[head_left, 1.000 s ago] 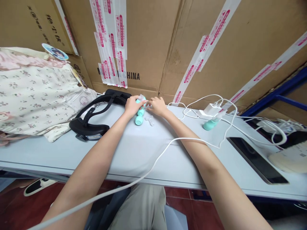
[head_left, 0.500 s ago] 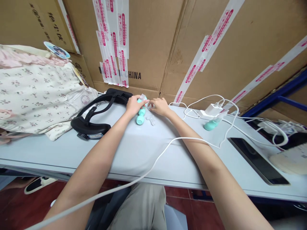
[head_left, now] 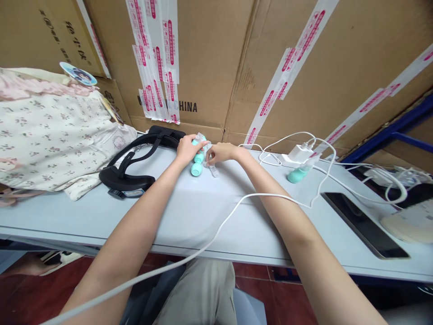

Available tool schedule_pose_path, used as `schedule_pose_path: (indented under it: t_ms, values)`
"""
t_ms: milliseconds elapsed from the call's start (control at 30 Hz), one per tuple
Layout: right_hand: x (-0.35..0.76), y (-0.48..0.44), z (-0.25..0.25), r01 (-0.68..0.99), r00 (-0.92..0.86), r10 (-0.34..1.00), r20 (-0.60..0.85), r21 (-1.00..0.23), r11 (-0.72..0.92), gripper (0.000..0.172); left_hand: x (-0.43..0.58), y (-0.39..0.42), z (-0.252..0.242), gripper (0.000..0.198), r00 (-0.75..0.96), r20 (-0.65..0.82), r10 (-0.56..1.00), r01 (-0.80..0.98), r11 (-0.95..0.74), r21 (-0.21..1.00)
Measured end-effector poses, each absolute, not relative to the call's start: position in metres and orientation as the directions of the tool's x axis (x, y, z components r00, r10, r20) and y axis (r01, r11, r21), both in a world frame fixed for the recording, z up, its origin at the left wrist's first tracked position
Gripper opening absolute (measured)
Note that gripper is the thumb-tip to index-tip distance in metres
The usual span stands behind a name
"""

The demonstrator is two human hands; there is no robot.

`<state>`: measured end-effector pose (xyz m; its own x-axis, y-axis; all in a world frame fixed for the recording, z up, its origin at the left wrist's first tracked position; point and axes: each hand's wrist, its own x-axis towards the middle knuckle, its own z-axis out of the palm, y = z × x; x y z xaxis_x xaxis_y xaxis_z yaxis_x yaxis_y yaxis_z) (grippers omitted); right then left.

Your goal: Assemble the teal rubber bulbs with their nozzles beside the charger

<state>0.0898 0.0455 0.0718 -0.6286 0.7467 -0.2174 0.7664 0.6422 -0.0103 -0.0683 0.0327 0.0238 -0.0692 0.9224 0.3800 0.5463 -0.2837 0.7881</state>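
Observation:
On the table in the head view, my left hand (head_left: 186, 150) is closed round a mint-green bottle-like piece (head_left: 196, 169) with rounded bulges. Clear plastic shows at its far end, partly behind my fingers. Just to its right, the fingers of my right hand (head_left: 221, 152) are curled down in a pinch at a small clear plastic piece (head_left: 214, 172). Part of that piece lies on the tabletop; its upper end is hidden by the fingertips. Another mint-green piece with a clear top (head_left: 297, 174) lies further right, apart from both hands.
A black head strap (head_left: 126, 180) lies left of my left arm, beside a floral cloth bag (head_left: 50, 135). A white charger (head_left: 300, 153) with looping cables and a black phone (head_left: 365, 224) are at right. A white cable (head_left: 233, 211) crosses over my right forearm. Cardboard (head_left: 209, 54) stands behind.
My right hand has moved slightly down toward the small clear plastic piece, its fingers curling into a pinch there. My left hand has kept its hold on the mint-green piece.

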Motion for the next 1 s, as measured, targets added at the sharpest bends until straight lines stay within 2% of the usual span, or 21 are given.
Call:
schedule_pose_path:
  t_ms: [200, 567, 800, 1000]
  values:
    - [0.093, 0.045, 0.076, 0.756, -0.636, 0.741, -0.215, 0.019, 0.654, 0.032, -0.069, 0.036, 0.021, 0.035, -0.062, 0.385, 0.921, 0.541, -0.293, 0.788]
    - [0.095, 0.049, 0.070, 0.737, -0.670, 0.706, -0.229, -0.090, 0.670, 0.038, -0.068, 0.035, 0.021, 0.034, -0.069, 0.378, 0.923, 0.527, -0.288, 0.799]
    - [0.099, 0.049, 0.072, 0.749, -0.658, 0.726, -0.200, -0.074, 0.658, 0.032, -0.068, 0.034, 0.023, 0.037, -0.064, 0.380, 0.923, 0.518, -0.294, 0.803]
    - [0.105, 0.059, 0.066, 0.751, -0.659, 0.729, -0.187, -0.105, 0.652, 0.037, -0.068, 0.033, 0.023, 0.037, -0.064, 0.376, 0.925, 0.535, -0.286, 0.795]
